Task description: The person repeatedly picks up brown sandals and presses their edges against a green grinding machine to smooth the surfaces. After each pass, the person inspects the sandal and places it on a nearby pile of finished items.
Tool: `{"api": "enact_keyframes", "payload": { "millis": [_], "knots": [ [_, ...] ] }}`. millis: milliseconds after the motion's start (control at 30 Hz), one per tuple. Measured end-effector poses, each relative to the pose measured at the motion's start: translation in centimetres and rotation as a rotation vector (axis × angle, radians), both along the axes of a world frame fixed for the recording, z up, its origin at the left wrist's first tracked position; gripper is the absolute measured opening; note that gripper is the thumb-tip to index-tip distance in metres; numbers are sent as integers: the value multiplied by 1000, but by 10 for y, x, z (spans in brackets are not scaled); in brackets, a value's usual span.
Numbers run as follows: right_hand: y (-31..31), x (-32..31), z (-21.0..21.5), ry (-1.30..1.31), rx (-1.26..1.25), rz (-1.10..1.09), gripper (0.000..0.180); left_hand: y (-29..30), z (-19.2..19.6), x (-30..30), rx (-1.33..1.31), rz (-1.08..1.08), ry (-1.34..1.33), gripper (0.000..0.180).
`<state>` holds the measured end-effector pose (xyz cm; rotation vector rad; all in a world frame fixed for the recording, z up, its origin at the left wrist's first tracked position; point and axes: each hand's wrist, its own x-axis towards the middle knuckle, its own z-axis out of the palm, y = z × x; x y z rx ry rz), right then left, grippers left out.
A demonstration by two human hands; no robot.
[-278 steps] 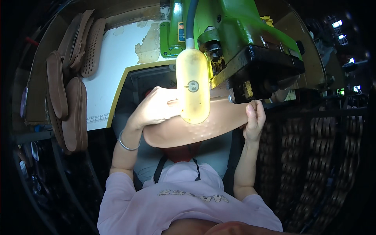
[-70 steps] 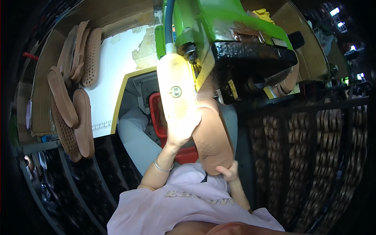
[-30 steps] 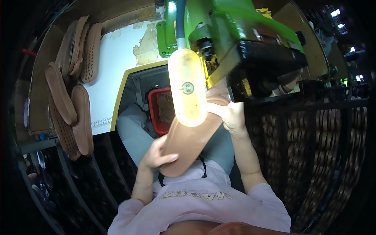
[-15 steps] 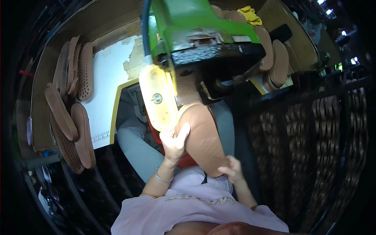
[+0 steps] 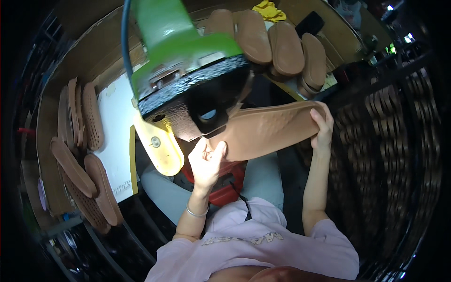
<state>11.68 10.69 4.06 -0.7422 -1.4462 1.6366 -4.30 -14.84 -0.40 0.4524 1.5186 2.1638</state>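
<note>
A tan shoe sole [image 5: 270, 131] lies slantwise across my front, its left end close under the black head of a green machine [image 5: 188, 80]. My left hand [image 5: 205, 162] pinches that end, thumb on top, just right of a lit yellow lamp [image 5: 159, 145]. At the raised far right end, my right hand [image 5: 322, 126] grips the sole with its fingers around the edge. The machine head hides whatever part of the sole may reach beneath it.
More tan soles [image 5: 101, 188] are stacked on the left of the white tabletop [image 5: 112, 127]. Several others [image 5: 286, 49] stand in a row at the back right, near a yellow cloth [image 5: 269, 10] and a dark phone-like object [image 5: 310, 24]. Racks of brown pieces [image 5: 361, 155] fill the right side.
The sole has swung from pointing toward me to lying nearly crosswise. My right hand has moved up and to the right with its end; my left hand still holds the other end.
</note>
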Motion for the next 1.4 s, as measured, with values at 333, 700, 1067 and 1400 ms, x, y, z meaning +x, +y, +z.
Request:
{"api": "enact_keyframes", "payload": {
  "millis": [333, 700, 1067, 1400],
  "knots": [
    [17, 6, -15, -28, 90, 187, 39, -4, -20, 11, -19, 35, 111, 32],
    [13, 8, -11, -53, 164, 140, 34, -8, -28, 2, 32, -23, 126, 32],
    [-5, -70, 14, -137, 124, 456, 29, -62, 10, -8, 21, 162, 122, 29],
    [-97, -93, -15, -102, 87, 670, 40, -161, -2, -43, -70, 560, 35, 31]
  ]
}}
